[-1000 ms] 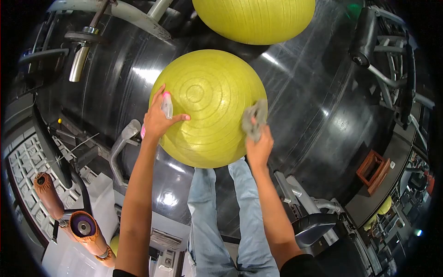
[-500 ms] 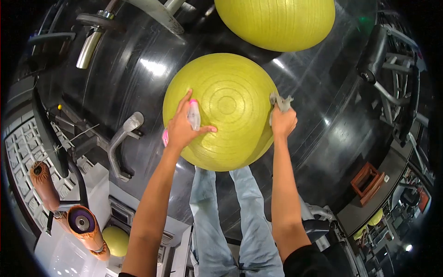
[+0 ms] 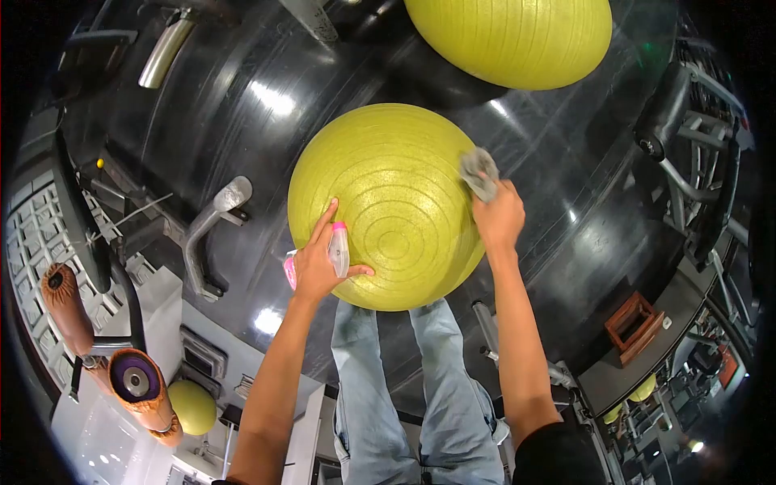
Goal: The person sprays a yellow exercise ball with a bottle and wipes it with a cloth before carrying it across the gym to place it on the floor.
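Note:
A large yellow-green exercise ball [image 3: 392, 178] with ringed ridges is in front of my legs. My left hand [image 3: 314, 271] lies against its left side, thumb and a finger stretched over the surface. Tucked in that hand is a small clear bottle [image 3: 340, 250] with a pink end; another pink part shows at the hand's outer edge. At the ball's upper right side, my right hand [image 3: 499, 217] grips a bunched grey cloth [image 3: 480, 174], slightly blurred, which overlaps the ball's edge.
A second yellow-green ball [image 3: 517, 40] rests on the dark, shiny floor [image 3: 218, 145] beyond the first. Gym machines with padded rollers [image 3: 664, 113] stand at right, and metal frames [image 3: 212, 218] at left. A wooden frame-like object [image 3: 632, 323] sits at lower right.
The ball has rolled toward me, its ring centre now lower, and my left hand has moved down with it. My right hand has shifted the cloth inward along the ball's right side.

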The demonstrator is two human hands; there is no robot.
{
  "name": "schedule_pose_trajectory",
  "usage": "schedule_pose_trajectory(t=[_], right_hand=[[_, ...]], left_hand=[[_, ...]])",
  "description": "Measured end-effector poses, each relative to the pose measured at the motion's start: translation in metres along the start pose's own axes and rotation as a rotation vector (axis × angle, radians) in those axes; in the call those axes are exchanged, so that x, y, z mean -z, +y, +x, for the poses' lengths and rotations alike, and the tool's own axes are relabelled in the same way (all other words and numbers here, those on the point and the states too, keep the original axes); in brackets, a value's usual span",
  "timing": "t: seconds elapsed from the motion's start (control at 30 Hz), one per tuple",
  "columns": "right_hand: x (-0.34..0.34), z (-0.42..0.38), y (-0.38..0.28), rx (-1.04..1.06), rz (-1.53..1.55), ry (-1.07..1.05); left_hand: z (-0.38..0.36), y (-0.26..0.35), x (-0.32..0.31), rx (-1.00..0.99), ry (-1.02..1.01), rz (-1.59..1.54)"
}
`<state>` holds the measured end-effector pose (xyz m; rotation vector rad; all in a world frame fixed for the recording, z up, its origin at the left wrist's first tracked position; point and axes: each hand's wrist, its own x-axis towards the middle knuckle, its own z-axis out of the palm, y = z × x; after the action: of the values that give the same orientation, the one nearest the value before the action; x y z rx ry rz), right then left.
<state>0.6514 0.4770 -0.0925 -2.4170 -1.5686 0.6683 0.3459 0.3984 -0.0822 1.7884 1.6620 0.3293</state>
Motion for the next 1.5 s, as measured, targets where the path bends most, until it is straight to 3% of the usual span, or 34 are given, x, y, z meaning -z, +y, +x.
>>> schedule_pose_trajectory(t=[0.03, 0.1, 0.17, 0.27, 0.4, 0.5, 0.57, 0.6, 0.73, 0.83, 0.9, 0.93, 1.0, 1.07, 1.1, 1.17, 1.2, 1.27, 1.3, 1.37, 1.43, 1.5], right_hand=[[-0.001, -0.003, 0.011, 0.011, -0.011, -0.002], [0.001, -0.006, 0.018, -0.268, -0.07, -0.048], [-0.001, 0.006, 0.006, -0.245, -0.042, -0.044], [-0.007, 0.034, -0.03, -0.229, -0.186, -0.075], [-0.025, 0.043, -0.099, 0.088, -0.163, 0.045], [-0.058, 0.036, -0.131, 0.234, -0.215, -0.047], [-0.062, 0.025, -0.143, 0.648, -0.263, -0.095], [-0.056, 0.02, -0.142, 0.698, -0.218, -0.122], [-0.034, 0.041, -0.11, 0.539, -0.264, -0.202], [-0.026, 0.053, -0.097, 0.461, -0.428, -0.084], [-0.028, 0.051, -0.108, 0.19, -0.464, -0.127], [-0.04, 0.047, -0.115, 0.187, -0.516, -0.137], [-0.066, 0.029, -0.127, 0.394, -0.454, -0.108], [-0.076, 0.005, -0.153, 0.561, -0.495, -0.216], [-0.082, -0.011, -0.16, 0.565, -0.49, -0.217], [-0.089, -0.037, -0.169, 1.059, -0.453, -0.245], [-0.088, -0.038, -0.176, 1.061, -0.449, -0.242], [-0.082, -0.036, -0.185, 1.048, -0.489, -0.476], [-0.081, -0.029, -0.185, 1.051, -0.493, -0.474], [-0.077, -0.004, -0.183, 0.85, -0.497, -0.414], [-0.074, 0.011, -0.176, 0.834, -0.514, -0.351], [-0.072, 0.025, -0.168, 0.812, -0.529, -0.299]], left_hand=[[-0.002, -0.002, -0.003, 0.013, 0.009, -0.023], [-0.007, 0.002, -0.012, -0.032, 0.047, -0.014], [-0.009, 0.009, -0.017, -0.081, 0.089, 0.006], [-0.006, 0.02, -0.017, 0.029, 0.007, -0.054], [0.006, 0.025, -0.017, 0.021, -0.014, -0.041], [0.002, 0.033, -0.022, 0.03, -0.037, -0.017], [-0.006, 0.031, -0.025, 0.02, -0.026, -0.011], [-0.011, 0.029, -0.026, 0.016, -0.026, -0.021], [-0.03, 0.033, -0.025, 0.005, -0.062, -0.033], [-0.041, 0.042, -0.033, 0.003, -0.077, -0.037], [-0.045, 0.05, -0.04, 0.004, -0.091, -0.032], [-0.046, 0.053, -0.042, 0.003, -0.113, -0.013], [-0.045, 0.053, -0.046, 0.024, -0.074, -0.076], [-0.042, 0.053, -0.042, 0.049, -0.04, -0.126], [-0.037, 0.054, -0.034, 0.074, -0.106, -0.109], [-0.03, 0.053, -0.025, 0.098, -0.17, -0.085], [-0.028, 0.053, -0.023, 0.108, -0.192, -0.091], [-0.028, 0.05, -0.016, 0.119, -0.212, -0.104], [-0.028, 0.045, -0.008, 0.092, -0.211, -0.152], [-0.03, 0.029, -0.002, 0.065, -0.201, -0.203], [-0.035, 0.01, -0.005, 0.108, 0.111, -0.318], [-0.031, -0.01, -0.001, 0.167, 0.15, -0.339]])
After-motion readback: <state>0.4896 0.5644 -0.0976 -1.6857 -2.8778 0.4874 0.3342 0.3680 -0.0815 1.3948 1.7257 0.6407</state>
